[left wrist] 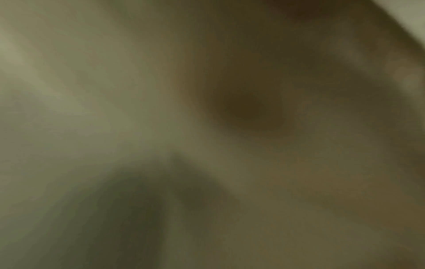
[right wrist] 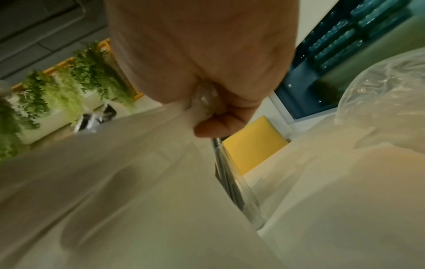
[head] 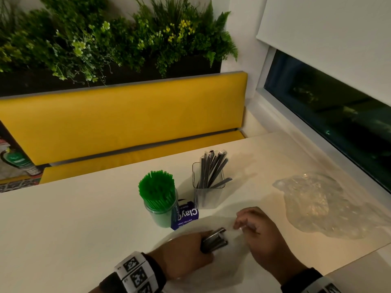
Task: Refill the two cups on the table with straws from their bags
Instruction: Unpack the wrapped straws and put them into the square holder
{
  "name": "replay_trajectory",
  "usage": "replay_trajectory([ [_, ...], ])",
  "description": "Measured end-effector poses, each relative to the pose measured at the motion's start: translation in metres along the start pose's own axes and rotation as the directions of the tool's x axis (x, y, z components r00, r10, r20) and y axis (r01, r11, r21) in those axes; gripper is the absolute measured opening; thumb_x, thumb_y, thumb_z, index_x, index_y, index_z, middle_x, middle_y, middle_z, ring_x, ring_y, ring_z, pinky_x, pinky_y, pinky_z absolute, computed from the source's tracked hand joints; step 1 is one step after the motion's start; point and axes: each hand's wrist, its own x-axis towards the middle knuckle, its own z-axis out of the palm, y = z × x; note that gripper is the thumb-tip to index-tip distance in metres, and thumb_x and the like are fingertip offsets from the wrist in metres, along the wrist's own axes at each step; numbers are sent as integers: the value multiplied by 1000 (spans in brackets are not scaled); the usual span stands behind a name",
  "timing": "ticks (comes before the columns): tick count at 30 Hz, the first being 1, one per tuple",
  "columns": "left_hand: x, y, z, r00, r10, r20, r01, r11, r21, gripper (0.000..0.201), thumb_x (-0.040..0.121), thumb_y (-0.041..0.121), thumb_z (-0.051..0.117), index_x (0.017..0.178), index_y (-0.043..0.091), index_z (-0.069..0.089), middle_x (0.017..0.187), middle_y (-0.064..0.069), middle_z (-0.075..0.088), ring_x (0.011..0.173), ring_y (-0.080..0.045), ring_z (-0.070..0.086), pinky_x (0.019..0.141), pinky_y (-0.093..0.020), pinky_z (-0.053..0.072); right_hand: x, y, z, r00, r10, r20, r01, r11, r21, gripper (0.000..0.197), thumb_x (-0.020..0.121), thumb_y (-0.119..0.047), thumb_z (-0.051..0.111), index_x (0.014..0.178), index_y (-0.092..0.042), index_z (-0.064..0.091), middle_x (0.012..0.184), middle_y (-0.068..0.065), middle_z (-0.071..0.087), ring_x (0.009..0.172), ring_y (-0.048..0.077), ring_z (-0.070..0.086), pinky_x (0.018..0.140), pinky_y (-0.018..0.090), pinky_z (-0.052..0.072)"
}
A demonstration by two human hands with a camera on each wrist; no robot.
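Note:
A round cup [head: 161, 215] packed with green straws [head: 157, 190] stands mid-table. Beside it on the right is a square clear cup [head: 208, 198] holding several black wrapped straws [head: 212, 168]. Near the front edge my left hand [head: 202, 245] grips a bundle of black straws [head: 214, 238] lying low over the table. My right hand [head: 239, 227] pinches the edge of a thin clear bag [head: 220, 269] that spreads under both hands. In the right wrist view my right hand's fingertips [right wrist: 207, 125] pinch the bag's film [right wrist: 115, 182]. The left wrist view is a blur.
A crumpled clear bag [head: 317, 206] lies at the table's right, near the window sill. A blue labelled packet [head: 187, 216] sits behind the green cup. A yellow bench [head: 127, 123] runs along the far side of the white table [head: 74, 218].

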Motion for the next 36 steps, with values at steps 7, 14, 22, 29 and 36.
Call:
replay_trajectory([
  [7, -6, 67, -60, 924, 250, -289, -361, 821, -442, 5, 87, 7, 74, 88, 11, 71, 83, -5, 72, 83, -2, 66, 82, -24, 53, -2, 15, 19, 995, 94, 32, -87, 983, -160, 32, 85, -4, 51, 74, -30, 65, 90, -13, 58, 81, -1, 52, 80, 18, 43],
  [14, 49, 87, -133, 638, 35, -769, -601, 647, -469, 16, 90, 11, 71, 105, 10, 65, 93, -7, 68, 92, -24, 67, 82, -30, 57, -8, 11, 23, 974, 169, 152, -132, 964, -231, 43, 86, 0, 49, 67, -37, 57, 89, -16, 54, 88, -1, 54, 74, 13, 42],
  [22, 147, -6, -83, 714, -264, -649, 35, 939, -343, 31, 76, 34, 79, 101, 21, 67, 102, 0, 70, 96, -22, 66, 85, -37, 55, -13, 11, 18, 958, 203, 200, -154, 959, -237, 49, 87, -2, 49, 60, -42, 55, 91, -18, 54, 85, -3, 55, 73, 9, 41],
  [29, 139, -16, -94, 645, -75, -761, 50, 997, -56, 86, 66, 56, 77, 140, 27, 42, 140, -2, 42, 130, -26, 39, 104, -48, 43, -15, 18, 16, 958, 225, 176, -183, 956, -228, 38, 83, -1, 48, 66, -33, 58, 88, -16, 55, 85, 2, 56, 69, 15, 44],
  [36, 160, 8, -90, 825, -35, -564, 316, 855, 410, 97, 71, 92, 34, 151, 40, 19, 167, 2, 0, 153, -30, -6, 116, -63, 4, -8, 13, 19, 958, 215, 192, -169, 958, -230, 43, 83, 0, 49, 61, -37, 53, 84, -11, 56, 82, 4, 56, 64, 13, 40],
])
